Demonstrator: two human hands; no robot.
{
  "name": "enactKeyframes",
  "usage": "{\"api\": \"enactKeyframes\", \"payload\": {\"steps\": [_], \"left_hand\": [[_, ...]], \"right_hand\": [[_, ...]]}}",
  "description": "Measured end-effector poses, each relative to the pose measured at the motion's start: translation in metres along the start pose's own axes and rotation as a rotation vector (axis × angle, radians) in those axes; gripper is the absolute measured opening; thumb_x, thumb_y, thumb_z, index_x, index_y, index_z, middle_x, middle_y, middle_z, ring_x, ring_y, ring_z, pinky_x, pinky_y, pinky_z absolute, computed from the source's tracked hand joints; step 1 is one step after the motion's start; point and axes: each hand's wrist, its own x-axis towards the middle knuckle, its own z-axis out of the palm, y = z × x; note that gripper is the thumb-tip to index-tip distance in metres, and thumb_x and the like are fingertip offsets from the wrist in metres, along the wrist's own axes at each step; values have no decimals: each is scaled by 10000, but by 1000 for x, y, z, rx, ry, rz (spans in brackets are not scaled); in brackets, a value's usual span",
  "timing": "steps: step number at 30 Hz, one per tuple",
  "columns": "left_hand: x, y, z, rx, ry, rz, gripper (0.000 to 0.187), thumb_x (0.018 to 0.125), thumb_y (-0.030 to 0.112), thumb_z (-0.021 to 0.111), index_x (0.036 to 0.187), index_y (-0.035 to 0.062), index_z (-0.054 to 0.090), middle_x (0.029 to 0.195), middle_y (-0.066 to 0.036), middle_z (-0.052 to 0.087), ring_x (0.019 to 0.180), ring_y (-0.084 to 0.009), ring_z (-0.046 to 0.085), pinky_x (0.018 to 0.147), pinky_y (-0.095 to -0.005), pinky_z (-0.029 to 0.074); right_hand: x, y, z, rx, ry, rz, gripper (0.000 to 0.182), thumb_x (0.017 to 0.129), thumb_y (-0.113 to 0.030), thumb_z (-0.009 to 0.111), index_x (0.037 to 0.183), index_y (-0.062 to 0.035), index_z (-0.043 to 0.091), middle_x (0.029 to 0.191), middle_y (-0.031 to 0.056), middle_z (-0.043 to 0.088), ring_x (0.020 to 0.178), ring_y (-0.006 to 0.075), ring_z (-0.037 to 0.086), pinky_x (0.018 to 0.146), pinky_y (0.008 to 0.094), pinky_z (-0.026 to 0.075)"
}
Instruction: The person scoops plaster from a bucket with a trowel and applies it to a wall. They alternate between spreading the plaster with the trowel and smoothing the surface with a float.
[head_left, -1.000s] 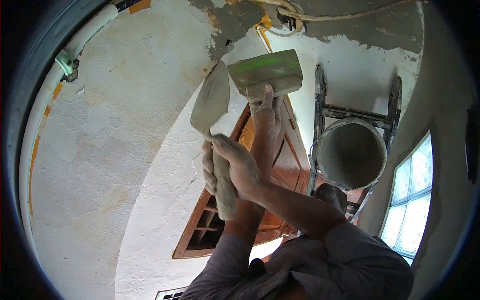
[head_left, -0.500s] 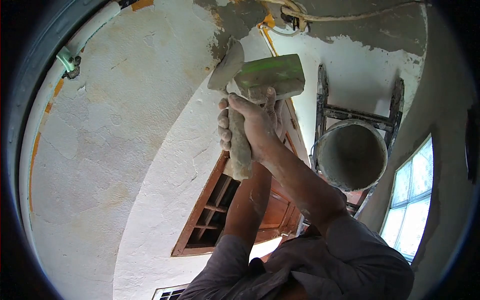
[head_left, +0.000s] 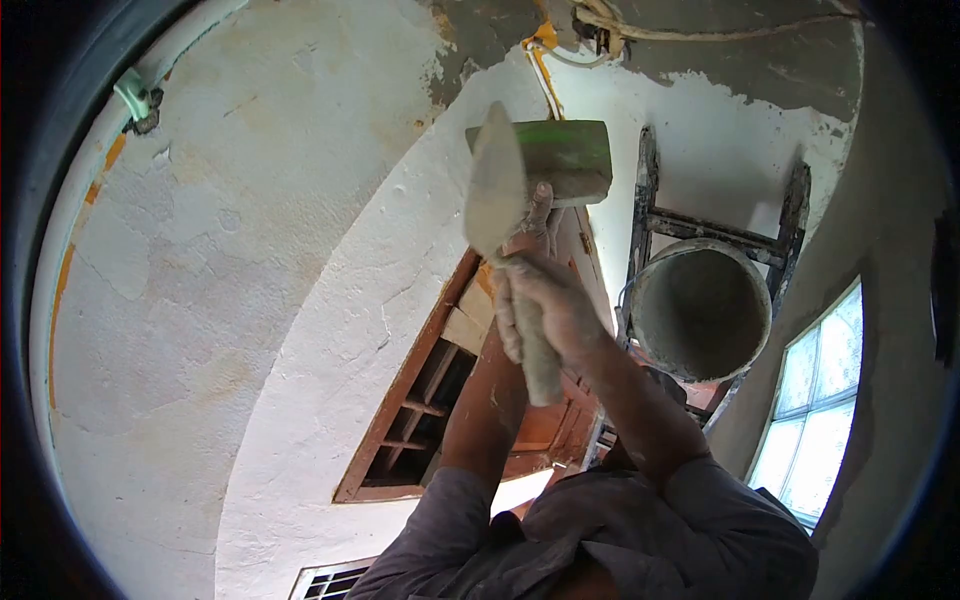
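My right hand [head_left: 556, 305] is wrapped round the mortar-coated handle of a pointed trowel [head_left: 495, 185], its blade aimed up the view. That blade overlaps the left end of a green plastering float [head_left: 568, 158], whose face is smeared grey. Under the float, my left hand [head_left: 533, 238] grips it with the thumb up at its near edge; most of its fingers are hidden behind the float and my right hand. Grey mortar marks both hands. Beyond the tools is a white wall [head_left: 350, 270] with grey wet plaster [head_left: 490, 40] at its top.
A mortar-stained bucket [head_left: 640, 320] stands by a dark ladder [head_left: 715, 232] on the right. Loose cable [head_left: 700, 37] hangs along the top. A wooden frame with openings [head_left: 350, 480] lies below the hands, and a bright window [head_left: 820, 390] is at far right.
The trowel has come away from the float's left edge, moving down and towards me with my right hand. My left hand and the float have stayed nearly in place.
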Motion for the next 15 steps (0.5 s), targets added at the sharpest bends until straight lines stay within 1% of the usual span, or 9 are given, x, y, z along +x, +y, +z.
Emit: {"api": "enactKeyframes", "payload": {"steps": [2,4,5,7,8,11,12,14,15], "left_hand": [[6,-15,-47,313,-179,54,609,932,114,670,1442,44,344,1385,-99,471,1263,-238,496,1044,-336,471],[-15,8,-43,261,-207,-28,547,963,140,627,1433,38,369,1402,-106,480,1277,-250,493,1035,-375,470],[-25,20,-40,237,-219,-69,517,978,154,606,1429,36,381,1410,-110,484,1284,-256,491,1030,-395,470],[-35,23,-53,168,-224,-70,489,992,158,582,1427,40,392,1398,-105,499,1281,-253,492,1028,-406,453],[-45,35,-57,178,-142,-190,577,975,207,619,1443,12,343,1355,-129,514,1191,-207,556,992,-341,486],[-65,50,-79,0,-212,-274,581,975,240,622,1421,-22,357,1364,-139,515,1209,-222,554,995,-372,496],[-71,55,-86,45,-172,-351,575,978,313,607,1384,-43,409,1324,-155,553,1174,-244,587,972,-394,517],[-77,59,-95,30,-152,-450,563,984,349,584,1365,-41,443,1278,-165,584,1131,-253,613,949,-399,530],[-81,60,-99,23,-139,-502,561,987,367,572,1356,-40,459,1255,-170,599,1110,-257,625,938,-401,537]], "right_hand": [[-5,-4,-25,81,-27,26,259,984,-286,511,1047,-37,539,694,77,551,450,167,532,357,298,465],[-15,-12,-52,159,-76,66,271,964,-300,532,1044,-41,539,690,84,543,430,171,512,345,300,453],[-21,-16,-69,116,-83,60,276,957,-306,540,1036,-42,538,682,83,533,417,168,497,332,296,438],[-32,-26,-103,66,-137,34,290,946,-314,553,1023,-35,536,673,84,523,399,163,475,312,286,414],[-41,-32,-116,66,-150,44,292,940,-306,560,1024,-27,538,675,89,525,396,161,471,308,282,409],[-69,-55,-146,65,-131,140,293,920,-265,586,1040,-2,544,686,106,535,391,156,462,303,270,408],[-74,-54,-152,89,-182,168,283,911,-239,592,1036,11,546,687,113,537,396,158,464,304,268,408],[-79,-47,-162,136,-289,220,266,892,-187,605,1029,35,550,688,127,540,405,163,469,307,265,407],[-84,-40,-162,129,-272,263,273,901,-196,592,1018,48,549,672,121,529,394,163,474,306,272,403]]}}
